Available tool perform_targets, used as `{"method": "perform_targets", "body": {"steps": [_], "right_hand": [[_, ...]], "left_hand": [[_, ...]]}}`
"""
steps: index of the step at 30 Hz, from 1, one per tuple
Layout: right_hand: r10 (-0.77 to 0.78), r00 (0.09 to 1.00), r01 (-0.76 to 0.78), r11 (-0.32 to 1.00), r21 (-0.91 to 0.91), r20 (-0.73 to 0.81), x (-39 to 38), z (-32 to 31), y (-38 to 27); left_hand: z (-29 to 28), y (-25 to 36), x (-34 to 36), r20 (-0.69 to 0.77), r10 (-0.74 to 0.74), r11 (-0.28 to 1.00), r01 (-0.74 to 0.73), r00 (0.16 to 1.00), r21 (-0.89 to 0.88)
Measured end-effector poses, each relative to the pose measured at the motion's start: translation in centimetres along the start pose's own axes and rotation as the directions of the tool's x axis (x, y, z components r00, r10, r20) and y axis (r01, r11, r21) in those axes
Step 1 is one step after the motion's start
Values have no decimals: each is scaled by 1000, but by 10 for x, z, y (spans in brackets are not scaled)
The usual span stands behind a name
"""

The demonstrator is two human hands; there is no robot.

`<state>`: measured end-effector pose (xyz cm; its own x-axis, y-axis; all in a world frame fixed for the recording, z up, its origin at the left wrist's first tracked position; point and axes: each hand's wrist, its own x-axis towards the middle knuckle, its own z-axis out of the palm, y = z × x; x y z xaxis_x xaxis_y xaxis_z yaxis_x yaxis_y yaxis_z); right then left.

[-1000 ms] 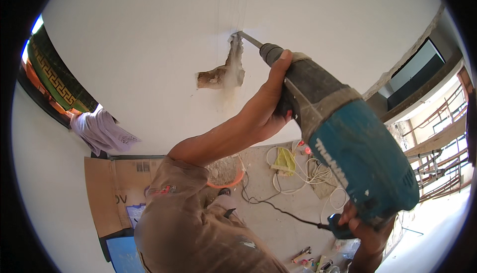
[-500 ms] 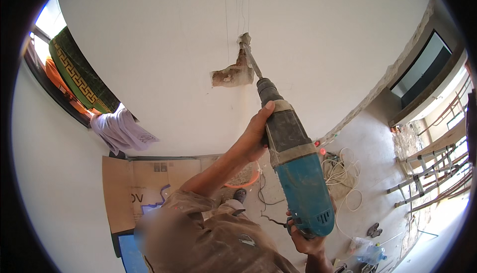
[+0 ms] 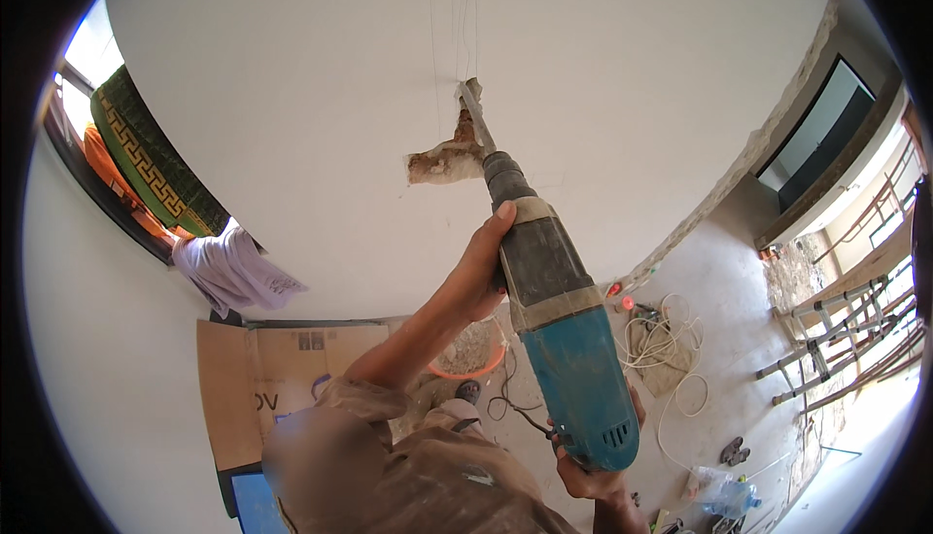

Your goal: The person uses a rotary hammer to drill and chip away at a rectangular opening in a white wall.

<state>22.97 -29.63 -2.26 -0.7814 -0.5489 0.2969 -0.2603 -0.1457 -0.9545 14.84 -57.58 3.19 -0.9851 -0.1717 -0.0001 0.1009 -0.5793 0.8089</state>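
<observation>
Both my hands hold a teal and black rotary hammer drill (image 3: 573, 369) pointed up at the white wall (image 3: 622, 77). My left hand (image 3: 483, 260) is closed around its front part, just behind the chuck. At the rear, my right hand (image 3: 595, 476) wraps round the handle, partly hidden by the body. A metal chisel bit (image 3: 476, 118) reaches from the chuck into the chipped hole (image 3: 442, 163), where rough brown masonry shows. Whether the tip touches the masonry, I cannot tell. Thin pencil-like lines run up the wall above the hole.
An orange-rimmed tub (image 3: 466, 374) of rubble and a flattened cardboard box (image 3: 228, 388) lie below. White cable (image 3: 671, 344) coils on the floor. A ladder (image 3: 826, 349) is at the right. Towels (image 3: 238, 267) hang at the left window. Plastic bottles (image 3: 729, 495) lie lower right.
The drill and both hands have shifted slightly left in view. The bit now sits more along the hole's upper arm. The view itself has moved a little. My grip looks the same.
</observation>
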Motion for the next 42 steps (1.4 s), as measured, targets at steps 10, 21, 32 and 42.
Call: {"method": "perform_targets", "body": {"steps": [10,21,32,42], "right_hand": [[-51,998,56,994,-91,48,-9,-8,20],[-10,1000,11,999,43,-15,-2,7,23],[-114,986,149,926,-348,120,37,-4,-5],[52,986,-25,986,-165,159,14,-6,40]], "left_hand": [[-14,-10,3,34,-12,999,11,999,46],[-12,-5,2,-11,0,999,0,1000,51],[-5,4,17,-78,-31,1000,31,997,2],[-30,-9,33,-18,-79,993,81,997,89]]}}
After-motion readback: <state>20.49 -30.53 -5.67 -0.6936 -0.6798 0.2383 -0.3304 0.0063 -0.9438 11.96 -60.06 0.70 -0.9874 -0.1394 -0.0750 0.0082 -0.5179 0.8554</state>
